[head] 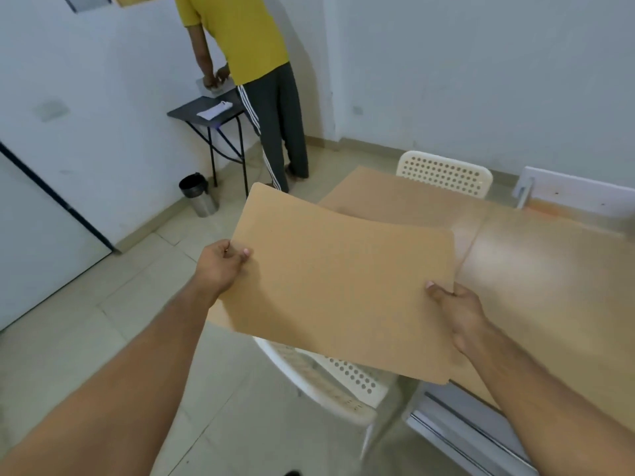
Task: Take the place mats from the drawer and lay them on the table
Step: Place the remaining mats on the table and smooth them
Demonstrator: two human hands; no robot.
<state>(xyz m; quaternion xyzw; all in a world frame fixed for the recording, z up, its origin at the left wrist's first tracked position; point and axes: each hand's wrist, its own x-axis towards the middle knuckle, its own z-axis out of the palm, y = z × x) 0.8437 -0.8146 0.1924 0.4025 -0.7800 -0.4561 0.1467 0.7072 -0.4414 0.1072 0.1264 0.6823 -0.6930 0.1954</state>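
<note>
The left hand (220, 266) and right hand (457, 310) each pinch an edge of a place mat (336, 290) in their fingers, holding it above the bench's (549, 286) near corner. A second mat (388, 197) seems already laid at the bench's far corner; the held one is not yet down.

Place mat (340, 286) above table (549, 269) edge, chair (343, 383) beneath, bin (199, 195) far left.

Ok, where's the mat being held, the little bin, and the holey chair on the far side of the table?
place mat (336, 286), head view, middle of its top face.
bin (205, 202), head view, its shiny metal side.
far white chair (443, 173), head view, its backrest with holes.
</note>
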